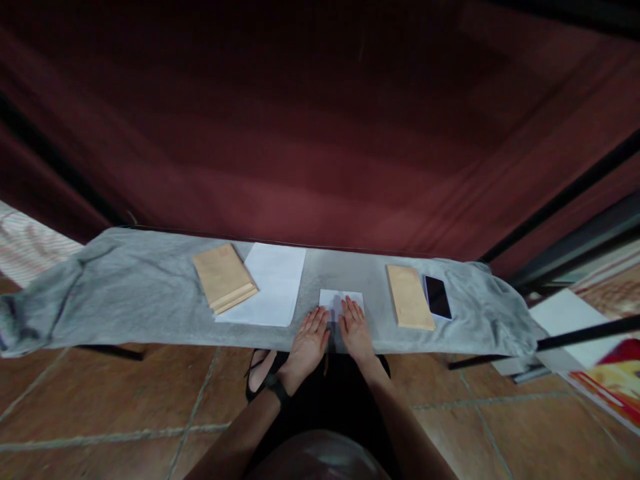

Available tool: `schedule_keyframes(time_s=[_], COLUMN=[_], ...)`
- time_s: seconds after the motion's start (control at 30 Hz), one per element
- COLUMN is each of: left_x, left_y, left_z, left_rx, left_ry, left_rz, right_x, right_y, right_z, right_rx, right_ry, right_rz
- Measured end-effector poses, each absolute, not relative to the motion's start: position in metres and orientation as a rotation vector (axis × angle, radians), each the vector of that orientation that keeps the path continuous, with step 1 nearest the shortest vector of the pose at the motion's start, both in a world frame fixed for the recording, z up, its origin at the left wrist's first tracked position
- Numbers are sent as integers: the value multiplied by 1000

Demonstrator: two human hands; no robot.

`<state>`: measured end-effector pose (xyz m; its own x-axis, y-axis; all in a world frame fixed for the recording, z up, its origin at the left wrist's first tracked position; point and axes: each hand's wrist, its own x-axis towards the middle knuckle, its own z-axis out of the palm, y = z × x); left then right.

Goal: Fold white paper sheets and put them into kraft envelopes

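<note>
A small white sheet of paper (342, 297), perhaps folded, lies flat on the grey cloth in front of me. My left hand (313, 335) rests at its lower left edge, fingers stretched out and palm down. On its lower right part lies my right hand (355, 331), fingers also straight and flat. Neither hand grips anything. The lower part of the paper is partly covered by my fingers. Left of my hands is a stack of larger white sheets (277, 285). Several brown envelopes (223, 273) overlap that stack on its left side.
To the right lie more brown envelopes (410, 297) beside a dark-screened phone (438, 297). Grey cloth (145, 293) covers the narrow table. A dark red panel (320, 167) rises along its far edge. White boards and a colourful printed item (613, 380) are at far right.
</note>
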<state>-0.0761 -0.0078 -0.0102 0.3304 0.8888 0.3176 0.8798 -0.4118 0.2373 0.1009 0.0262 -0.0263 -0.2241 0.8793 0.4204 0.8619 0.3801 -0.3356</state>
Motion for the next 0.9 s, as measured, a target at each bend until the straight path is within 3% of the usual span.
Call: schedule_keyframes(time_s=[0.9], left_x=[-65], left_y=[-5], left_z=[-11], left_rx=[2591], left_ry=[1743], left_rz=[425], right_x=[104], right_y=[14], right_z=[-24], right_rx=[-1666], right_ry=[-2276], right_rz=[-148])
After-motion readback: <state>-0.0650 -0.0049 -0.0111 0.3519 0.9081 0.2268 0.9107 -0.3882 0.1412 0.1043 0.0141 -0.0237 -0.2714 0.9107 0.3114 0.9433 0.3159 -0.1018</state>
